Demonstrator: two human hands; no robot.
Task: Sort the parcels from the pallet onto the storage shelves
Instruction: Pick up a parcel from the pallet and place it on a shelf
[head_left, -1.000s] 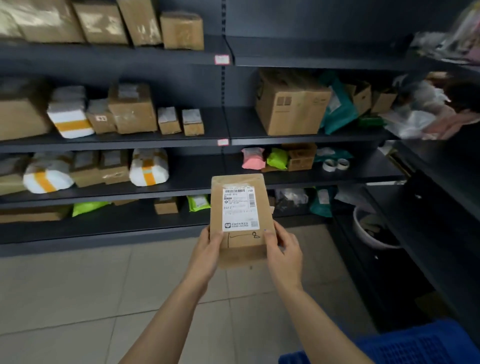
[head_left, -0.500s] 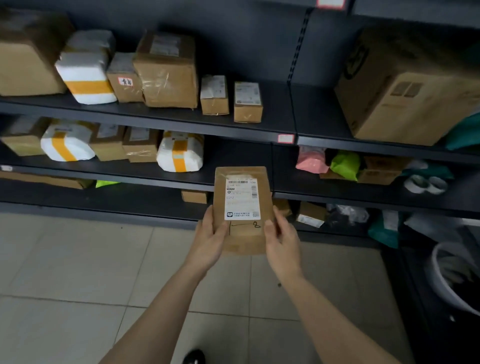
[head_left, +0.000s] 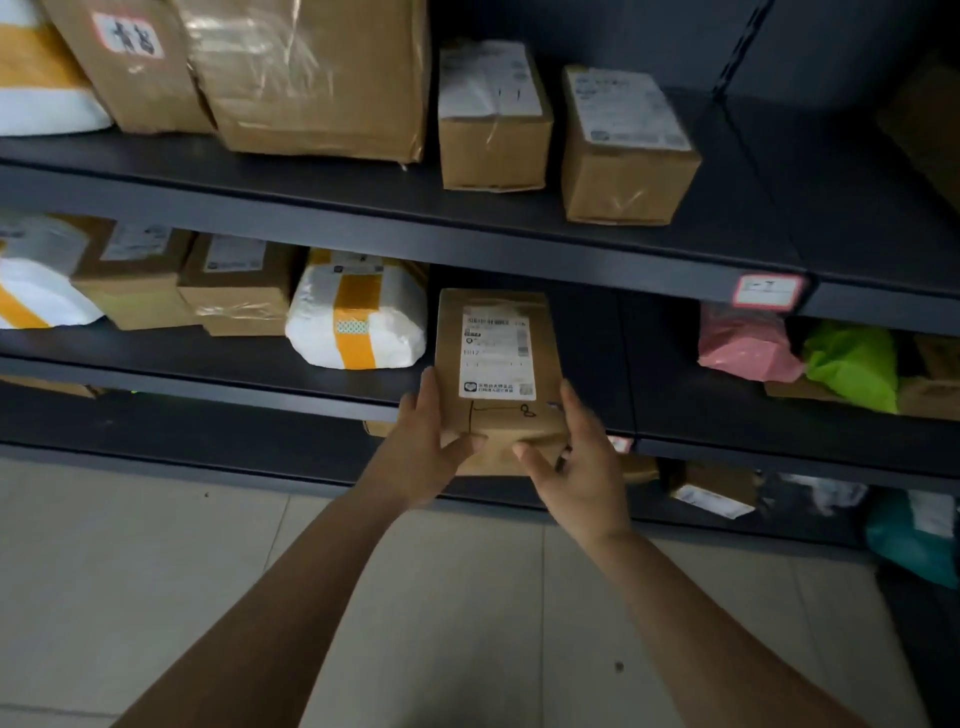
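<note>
Flat kraft-paper parcel (head_left: 493, 374) gripped at lower end by left hand (head_left: 426, 449) and right hand (head_left: 579, 465), thumbs on front, fingers behind. Top end over shelf (head_left: 234, 358) just above hands, beside white orange-taped bundle (head_left: 358, 317) up-left of left hand. Looks light, semi-stiff, kinda bendy, not slippery. Probably better held by long sides.

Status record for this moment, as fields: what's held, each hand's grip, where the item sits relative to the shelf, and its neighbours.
held item: brown parcel, label facing the camera
left hand: grips the parcel's lower left edge, thumb on the front
right hand: grips the lower right edge, thumb on the front
position: upper end in over the middle shelf, lower end out past its front edge; contact with the shelf unclear
left neighbour: white parcel with orange tape, close beside
right neighbour: bare shelf, then a pink bag
</note>
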